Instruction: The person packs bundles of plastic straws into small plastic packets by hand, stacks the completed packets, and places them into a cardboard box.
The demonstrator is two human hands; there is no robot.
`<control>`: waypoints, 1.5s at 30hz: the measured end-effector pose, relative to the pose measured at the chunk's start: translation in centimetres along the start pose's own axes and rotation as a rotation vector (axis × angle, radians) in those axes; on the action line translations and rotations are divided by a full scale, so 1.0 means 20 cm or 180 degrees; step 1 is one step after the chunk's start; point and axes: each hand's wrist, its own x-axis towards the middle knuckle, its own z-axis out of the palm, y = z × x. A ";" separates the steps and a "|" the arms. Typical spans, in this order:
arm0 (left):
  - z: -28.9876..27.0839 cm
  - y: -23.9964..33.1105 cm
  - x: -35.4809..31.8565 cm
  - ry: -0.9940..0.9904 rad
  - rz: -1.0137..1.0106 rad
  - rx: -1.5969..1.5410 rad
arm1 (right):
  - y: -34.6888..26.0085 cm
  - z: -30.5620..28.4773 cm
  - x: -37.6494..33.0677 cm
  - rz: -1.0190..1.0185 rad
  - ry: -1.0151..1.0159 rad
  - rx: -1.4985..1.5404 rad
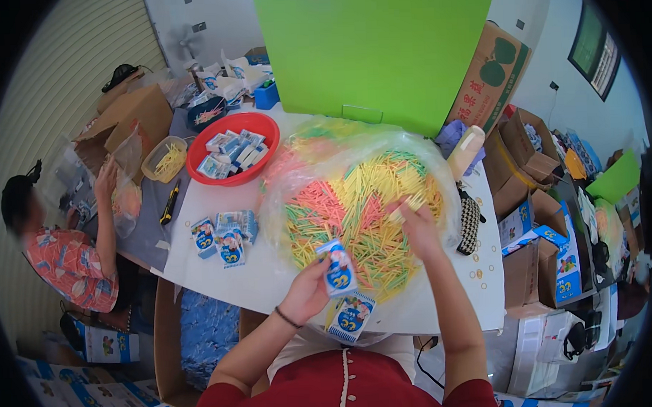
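1. Head view: left hand (309, 289) raised over the table edge, wrist bent, fingers clamped round a small blue-and-white carton (338, 268), held upright.
2. Right hand (418, 225) reaches forward, arm extended, pinching a few yellow sticks (409, 204) over the pile of coloured sticks (355, 217) on clear plastic.
3. Second carton (352, 316) lies on the white table (271, 277), just below the left hand.
4. Red bowl (262, 127) of cartons sits well apart, upper left.

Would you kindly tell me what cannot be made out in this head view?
- Number of sticks gripped: right hand covers them.
- Open or shut top of the small box: left hand and blur hide it.
- Contents of the co-worker's bag: too small and glary.
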 end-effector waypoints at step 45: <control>-0.15 -0.05 -0.01 0.0073 0.1103 0.3526 | 0.09 0.38 -0.44 -0.0185 -0.1386 0.0204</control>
